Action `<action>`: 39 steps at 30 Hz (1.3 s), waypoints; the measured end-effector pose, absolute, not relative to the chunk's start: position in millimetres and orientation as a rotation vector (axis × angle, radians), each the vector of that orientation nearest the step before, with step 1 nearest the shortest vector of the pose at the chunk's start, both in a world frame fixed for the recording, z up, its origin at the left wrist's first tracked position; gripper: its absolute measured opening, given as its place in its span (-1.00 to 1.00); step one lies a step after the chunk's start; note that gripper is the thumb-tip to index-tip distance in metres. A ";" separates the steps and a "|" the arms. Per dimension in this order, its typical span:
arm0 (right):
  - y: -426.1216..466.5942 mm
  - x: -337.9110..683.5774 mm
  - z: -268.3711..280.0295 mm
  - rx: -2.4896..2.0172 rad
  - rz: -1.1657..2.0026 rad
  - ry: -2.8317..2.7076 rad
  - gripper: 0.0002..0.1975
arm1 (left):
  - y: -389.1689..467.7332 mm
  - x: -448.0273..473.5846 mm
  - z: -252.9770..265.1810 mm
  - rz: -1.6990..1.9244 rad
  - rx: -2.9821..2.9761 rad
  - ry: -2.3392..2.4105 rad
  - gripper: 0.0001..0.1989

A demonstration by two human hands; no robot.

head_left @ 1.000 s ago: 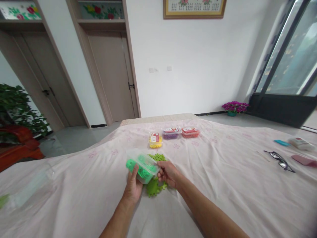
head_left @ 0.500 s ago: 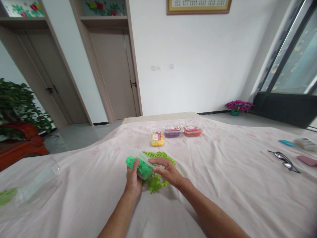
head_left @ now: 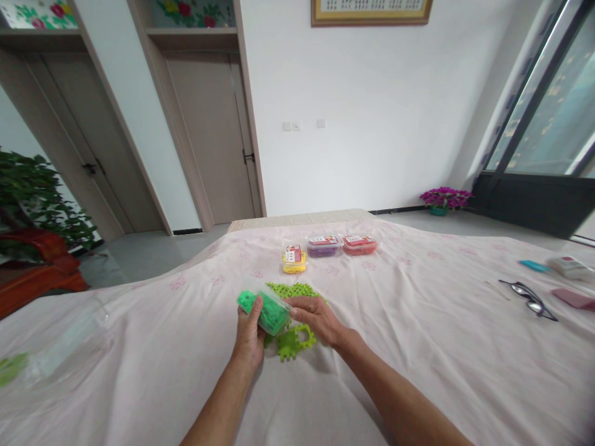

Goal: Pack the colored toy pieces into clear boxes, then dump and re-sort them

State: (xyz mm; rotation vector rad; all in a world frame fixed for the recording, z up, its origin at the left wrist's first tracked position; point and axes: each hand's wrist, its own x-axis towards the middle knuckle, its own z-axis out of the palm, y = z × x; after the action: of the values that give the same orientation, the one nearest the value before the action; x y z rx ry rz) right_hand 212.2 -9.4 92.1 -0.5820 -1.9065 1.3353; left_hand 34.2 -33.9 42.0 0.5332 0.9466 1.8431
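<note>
A clear plastic box (head_left: 274,314) of green toy pieces is held tilted above the cloth, just in front of me. My left hand (head_left: 248,334) grips it from the left, thumb across its near side and fingers underneath. At the box's right end, my right hand (head_left: 318,320) has its thumb and fingers closed on the edge. Light green interlocking pieces (head_left: 289,344) lie on the cloth below and behind the box, partly covered by the box and my right hand.
Behind the pieces stand boxes of yellow (head_left: 294,260), purple (head_left: 324,247) and red pieces (head_left: 360,245). Clear packaging (head_left: 69,344) lies at the left on the pink cloth (head_left: 153,384). Glasses (head_left: 528,300), a blue item (head_left: 534,266) and a dark pink item (head_left: 574,300) lie at the right.
My right hand's fingers have drawn in from over the box and closed on its right edge. The left hand keeps its grip; the view has shifted slightly.
</note>
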 end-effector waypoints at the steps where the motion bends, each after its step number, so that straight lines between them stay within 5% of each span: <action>1: -9.7 212.8 93.5 -0.579 1.331 -1.918 -0.58 | -33.9 34.0 42.0 1.838 0.534 0.952 -0.38; 10: 7.8 223.4 84.0 -0.784 1.191 -1.884 -0.46 | -37.2 35.7 45.8 1.795 0.591 0.891 -0.35; 17: -3.6 211.7 85.4 -0.706 0.631 -2.214 -0.68 | -33.0 29.5 40.7 1.740 0.463 0.834 -0.47; 25: 1.7 206.6 60.8 -0.836 0.581 -2.183 -0.67 | -34.8 34.0 47.1 1.748 0.600 0.827 -0.30; 31: -8.4 196.4 56.5 -0.864 0.457 -2.219 -0.60 | -39.2 35.9 61.1 1.744 0.525 1.099 0.07; 39: -7.2 190.5 40.7 -0.876 0.616 -2.056 -0.61 | -44.6 43.9 69.5 1.700 0.603 1.231 0.05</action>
State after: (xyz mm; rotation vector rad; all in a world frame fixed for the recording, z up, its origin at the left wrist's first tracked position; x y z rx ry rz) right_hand 190.5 -7.2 40.7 -0.8764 -2.0563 0.6162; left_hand 43.9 -44.6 69.5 0.6031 1.2311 1.6997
